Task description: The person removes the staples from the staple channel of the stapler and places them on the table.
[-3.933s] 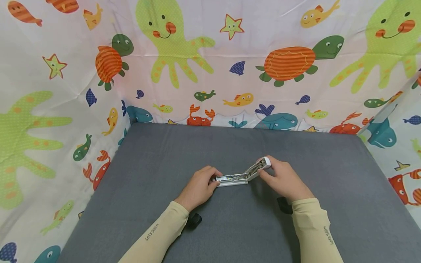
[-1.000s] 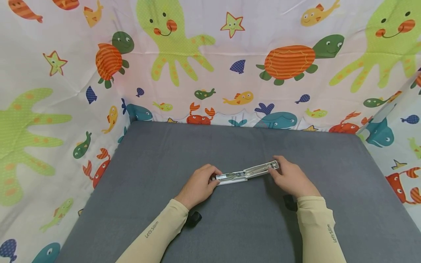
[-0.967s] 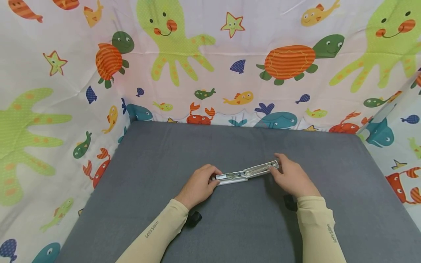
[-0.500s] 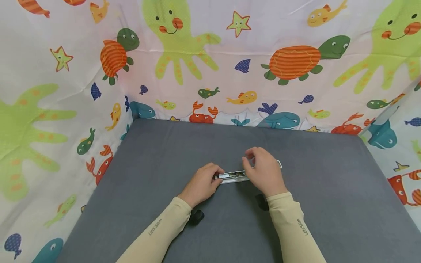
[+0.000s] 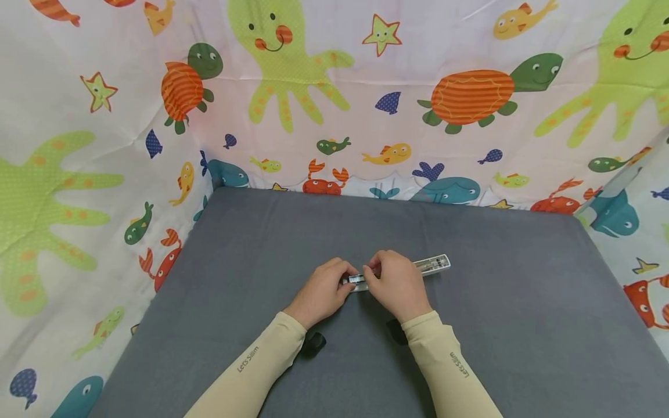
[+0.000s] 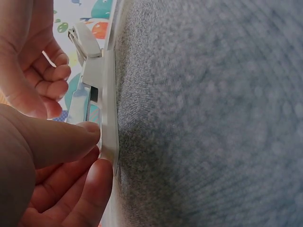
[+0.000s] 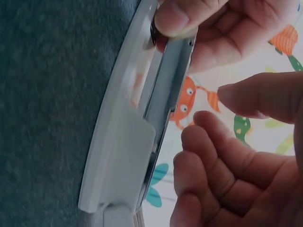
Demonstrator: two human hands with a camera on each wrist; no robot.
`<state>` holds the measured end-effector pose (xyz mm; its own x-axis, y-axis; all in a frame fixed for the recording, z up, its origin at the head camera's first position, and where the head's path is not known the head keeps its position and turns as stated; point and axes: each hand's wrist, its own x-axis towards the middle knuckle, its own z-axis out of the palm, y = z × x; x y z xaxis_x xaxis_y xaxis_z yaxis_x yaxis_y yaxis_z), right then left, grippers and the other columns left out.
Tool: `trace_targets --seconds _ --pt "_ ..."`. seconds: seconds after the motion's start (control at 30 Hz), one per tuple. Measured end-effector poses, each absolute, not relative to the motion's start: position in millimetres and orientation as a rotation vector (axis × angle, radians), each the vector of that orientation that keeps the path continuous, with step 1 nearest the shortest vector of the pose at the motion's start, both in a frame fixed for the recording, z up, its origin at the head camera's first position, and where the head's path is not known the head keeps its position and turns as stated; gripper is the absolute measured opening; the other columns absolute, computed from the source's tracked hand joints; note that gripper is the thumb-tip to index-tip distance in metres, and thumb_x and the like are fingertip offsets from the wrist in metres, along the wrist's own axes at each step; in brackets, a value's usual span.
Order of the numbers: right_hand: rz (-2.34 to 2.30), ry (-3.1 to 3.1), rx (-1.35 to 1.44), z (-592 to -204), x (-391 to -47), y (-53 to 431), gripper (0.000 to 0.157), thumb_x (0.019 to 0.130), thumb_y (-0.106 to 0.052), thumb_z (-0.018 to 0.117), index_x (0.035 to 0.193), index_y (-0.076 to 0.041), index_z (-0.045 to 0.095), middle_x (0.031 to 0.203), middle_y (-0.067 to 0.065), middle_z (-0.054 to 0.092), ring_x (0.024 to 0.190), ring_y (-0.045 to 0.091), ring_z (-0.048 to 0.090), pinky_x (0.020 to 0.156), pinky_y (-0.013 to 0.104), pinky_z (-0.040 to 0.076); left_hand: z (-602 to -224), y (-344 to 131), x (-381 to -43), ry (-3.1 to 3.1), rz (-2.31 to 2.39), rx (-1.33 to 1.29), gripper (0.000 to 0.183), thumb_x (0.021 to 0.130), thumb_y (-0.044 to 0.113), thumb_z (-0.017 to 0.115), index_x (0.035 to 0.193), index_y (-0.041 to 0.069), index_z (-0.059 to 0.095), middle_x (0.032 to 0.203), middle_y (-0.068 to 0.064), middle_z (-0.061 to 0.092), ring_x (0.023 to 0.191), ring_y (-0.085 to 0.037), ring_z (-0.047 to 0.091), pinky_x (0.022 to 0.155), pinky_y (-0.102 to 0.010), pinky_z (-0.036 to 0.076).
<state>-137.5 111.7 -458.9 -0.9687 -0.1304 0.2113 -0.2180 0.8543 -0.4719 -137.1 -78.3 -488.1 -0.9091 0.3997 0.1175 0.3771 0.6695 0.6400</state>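
A white stapler (image 5: 434, 265) lies unfolded on the grey surface, its top cover swung far back to the right. My left hand (image 5: 321, 292) pinches the stapler's left end, with the thumb across the metal staple magazine (image 6: 79, 106) and fingers at the white base (image 6: 109, 90). Over the middle of the stapler, my right hand (image 5: 399, 287) hovers with bent fingers. In the right wrist view its thumb and fingertips are apart, with nothing between them, beside the magazine. From the head, the right hand hides the stapler's middle and hinge.
Grey cloth (image 5: 292, 232) covers the work surface. Behind it and at both sides hang white curtains (image 5: 366, 122) printed with sea animals. A dark wrist camera (image 5: 313, 344) sits under the left wrist, another (image 5: 397, 332) under the right.
The stapler's cover has swung farther down to the right. My right hand has let go of it and moved left over the magazine. My left hand keeps its pinch on the stapler's left end.
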Motion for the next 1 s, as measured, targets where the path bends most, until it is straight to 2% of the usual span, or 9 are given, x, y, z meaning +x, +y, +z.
trace_targets --seconds 0.63,0.83,1.0 --pt "0.792 -2.939 -0.04 -462 -128 98 0.03 0.092 -0.034 0.082 0.069 -0.018 0.073 0.062 -0.002 0.064 0.054 0.017 0.055 0.047 0.032 0.04 -489 -75 -137 2.84 1.077 0.68 0.013 0.106 0.017 0.072 0.119 0.016 0.074 0.111 -0.001 0.07 0.091 -0.01 0.062 0.081 -0.026 0.057" --pt "0.807 -2.924 -0.084 -462 -128 93 0.028 0.091 -0.036 0.083 0.07 -0.019 0.077 0.061 -0.002 0.065 0.054 0.017 0.056 0.047 0.033 0.042 -490 -77 -138 2.855 1.064 0.683 0.011 0.106 0.018 0.072 0.117 0.016 0.075 0.11 -0.001 0.07 0.09 -0.01 0.062 0.081 -0.026 0.057" --pt "0.812 -2.923 -0.102 -463 -127 90 0.027 0.091 -0.037 0.084 0.074 -0.017 0.078 0.067 0.0 0.07 0.058 0.018 0.059 0.051 0.035 0.046 -490 -78 -138 2.857 1.057 0.679 0.011 0.106 0.018 0.072 0.116 0.016 0.075 0.109 -0.001 0.069 0.09 -0.01 0.061 0.081 -0.026 0.057"
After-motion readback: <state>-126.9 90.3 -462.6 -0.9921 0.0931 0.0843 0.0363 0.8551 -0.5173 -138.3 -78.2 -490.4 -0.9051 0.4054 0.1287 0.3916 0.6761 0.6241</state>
